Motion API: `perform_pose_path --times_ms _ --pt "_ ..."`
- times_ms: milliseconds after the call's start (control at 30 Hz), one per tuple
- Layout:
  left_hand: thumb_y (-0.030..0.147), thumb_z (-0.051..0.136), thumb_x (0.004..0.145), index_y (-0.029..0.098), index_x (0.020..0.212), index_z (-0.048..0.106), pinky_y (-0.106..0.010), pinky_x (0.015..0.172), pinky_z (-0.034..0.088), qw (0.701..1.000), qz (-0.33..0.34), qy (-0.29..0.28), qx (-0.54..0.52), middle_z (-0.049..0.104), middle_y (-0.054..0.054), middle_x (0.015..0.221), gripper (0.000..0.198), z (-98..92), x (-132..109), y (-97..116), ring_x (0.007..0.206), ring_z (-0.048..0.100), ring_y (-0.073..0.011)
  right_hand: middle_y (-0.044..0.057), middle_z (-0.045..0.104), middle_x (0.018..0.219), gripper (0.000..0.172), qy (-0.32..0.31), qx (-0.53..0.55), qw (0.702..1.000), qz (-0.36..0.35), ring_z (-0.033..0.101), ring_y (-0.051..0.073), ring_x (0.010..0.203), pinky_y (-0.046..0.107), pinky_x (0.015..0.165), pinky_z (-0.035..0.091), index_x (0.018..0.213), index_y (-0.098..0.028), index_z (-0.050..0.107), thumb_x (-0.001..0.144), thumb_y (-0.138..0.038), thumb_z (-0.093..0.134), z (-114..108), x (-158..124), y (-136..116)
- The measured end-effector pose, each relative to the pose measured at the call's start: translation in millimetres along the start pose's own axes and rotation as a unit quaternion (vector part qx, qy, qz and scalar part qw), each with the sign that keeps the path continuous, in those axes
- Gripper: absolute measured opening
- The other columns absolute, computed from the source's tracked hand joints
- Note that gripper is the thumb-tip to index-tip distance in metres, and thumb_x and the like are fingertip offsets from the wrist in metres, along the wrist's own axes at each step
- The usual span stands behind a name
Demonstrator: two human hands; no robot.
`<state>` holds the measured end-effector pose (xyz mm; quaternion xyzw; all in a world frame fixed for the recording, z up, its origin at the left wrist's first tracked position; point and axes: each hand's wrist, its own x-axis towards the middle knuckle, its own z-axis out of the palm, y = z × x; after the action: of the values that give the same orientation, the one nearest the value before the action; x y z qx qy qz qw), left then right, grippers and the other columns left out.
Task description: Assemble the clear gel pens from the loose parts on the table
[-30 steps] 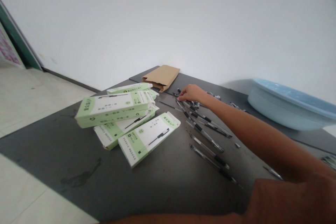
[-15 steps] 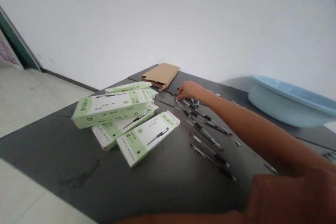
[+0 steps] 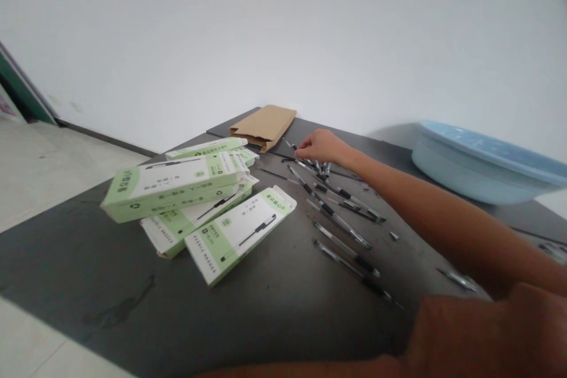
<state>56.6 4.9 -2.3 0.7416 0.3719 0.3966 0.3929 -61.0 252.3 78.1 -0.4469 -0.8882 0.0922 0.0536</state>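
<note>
My right hand (image 3: pixel 322 146) reaches across the grey table (image 3: pixel 248 325) to the far end of a loose spread of gel pens. Its thumb and fingers are pinched together on a slim pen (image 3: pixel 290 144), whose end sticks out past the fingertips toward the paper bag. Beneath it lie more black-gripped pens and small clear parts. Dark and blurred at the lower right is my left hand (image 3: pixel 482 333), its back toward me and its fingers hidden. Just beyond that hand, a pen piece (image 3: pixel 458 279) rests on the table.
Green-and-white pen boxes (image 3: pixel 172 180) are stacked loosely left of the pens, some with open ends. Behind them lies a brown paper bag (image 3: pixel 266 124). A light-blue plastic basin (image 3: pixel 478 171) stands at the right by the white wall.
My right hand has shifted slightly farther away, and a pen end now shows beyond its fingertips. More of the pen piece near my left hand is visible. The view has moved a little.
</note>
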Motion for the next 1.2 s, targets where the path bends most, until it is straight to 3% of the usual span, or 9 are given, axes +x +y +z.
perform_pose_path --times_ms 67,133,167,233,333,500,633,833,1200 --pt "0.061 0.056 0.088 0.044 0.112 0.074 -0.035 0.035 0.025 0.999 -0.046 -0.013 0.006 0.081 -0.005 0.078 0.034 -6.2 -13.9 4.3 0.055 0.071 -0.0214 0.005 0.076 0.099 0.026 0.047 0.052 0.998 -0.008 0.070 0.018 0.086 0.034 0.078 0.059 0.105 -0.016 0.075 0.100 -0.040 0.068 -9.6 -19.6 3.1" --pt "0.064 0.050 0.093 0.044 0.116 0.072 -0.039 0.038 0.029 0.996 -0.050 0.077 0.007 0.083 -0.006 0.087 0.038 -15.7 -26.9 9.1 0.070 0.077 -0.0274 0.002 0.075 0.084 0.027 0.095 0.108 0.990 -0.015 0.065 0.015 0.073 0.028 0.067 0.051 0.096 -0.017 0.076 0.098 -0.043 0.067 -21.6 -47.8 8.3" --pt "0.066 0.049 0.095 0.040 0.117 0.071 -0.040 0.041 0.033 0.995 -0.013 0.100 -0.011 0.083 -0.006 0.086 0.040 -21.4 -31.9 11.2 0.073 0.077 -0.0289 0.001 0.074 0.081 0.029 0.119 0.133 0.984 -0.016 0.061 0.013 0.067 0.026 0.062 0.047 0.096 -0.018 0.076 0.097 -0.044 0.065 -28.3 -65.2 12.0" --pt "0.055 0.040 0.107 0.027 0.126 0.067 -0.040 0.059 0.052 0.994 0.058 0.083 -0.050 0.083 -0.009 0.092 0.043 -32.5 -37.8 14.0 0.080 0.079 -0.0289 -0.001 0.070 0.077 0.030 0.163 0.174 0.971 -0.009 0.052 0.009 0.057 0.025 0.054 0.040 0.095 -0.019 0.074 0.099 -0.046 0.061 -42.7 -106.1 21.5" --pt "0.044 0.031 0.113 0.019 0.121 0.064 -0.038 0.068 0.055 0.987 0.138 0.060 -0.051 0.080 -0.010 0.090 0.042 -42.6 -39.4 13.7 0.075 0.076 -0.0263 -0.003 0.062 0.068 0.025 0.233 0.273 0.933 0.007 0.041 0.007 0.048 0.025 0.048 0.034 0.083 -0.020 0.066 0.099 -0.038 0.062 -64.0 -175.4 39.8" --pt "0.036 0.034 0.115 0.021 0.115 0.059 -0.031 0.064 0.050 0.989 0.126 0.012 -0.077 0.072 -0.003 0.078 0.029 -40.9 -42.6 10.3 0.065 0.068 -0.0170 -0.005 0.061 0.069 0.018 0.368 0.396 0.841 0.013 0.038 0.006 0.043 0.024 0.042 0.025 0.081 -0.023 0.060 0.099 -0.026 0.060 -90.4 -279.2 64.2" --pt "0.034 0.037 0.115 0.024 0.113 0.058 -0.028 0.070 0.051 0.990 0.124 0.006 -0.071 0.071 0.000 0.082 0.024 -39.5 -44.5 11.9 0.073 0.069 -0.0150 -0.004 0.060 0.065 0.019 0.427 0.422 0.800 -0.001 0.034 0.007 0.039 0.025 0.033 0.020 0.080 -0.025 0.062 0.099 -0.025 0.058 -101.3 -332.3 61.3" --pt "0.033 0.039 0.116 0.028 0.116 0.059 -0.023 0.064 0.050 0.995 0.070 -0.009 -0.075 0.073 0.004 0.085 0.020 -37.1 -40.5 8.8 0.068 0.066 -0.0110 0.001 0.060 0.064 0.019 0.441 0.411 0.798 -0.007 0.042 0.012 0.040 0.028 0.023 0.019 0.078 -0.029 0.065 0.096 -0.033 0.066 -103.6 -363.9 39.8" --pt "0.033 0.040 0.115 0.026 0.114 0.059 -0.023 0.060 0.049 0.996 0.049 -0.004 -0.071 0.071 0.003 0.083 0.020 -35.1 -38.9 3.2 0.072 0.071 -0.0111 0.003 0.072 0.095 0.013 0.470 0.387 0.793 0.028 0.048 0.012 0.044 0.033 0.024 0.024 0.083 -0.032 0.071 0.095 -0.036 0.069 -94.0 -365.9 22.7"
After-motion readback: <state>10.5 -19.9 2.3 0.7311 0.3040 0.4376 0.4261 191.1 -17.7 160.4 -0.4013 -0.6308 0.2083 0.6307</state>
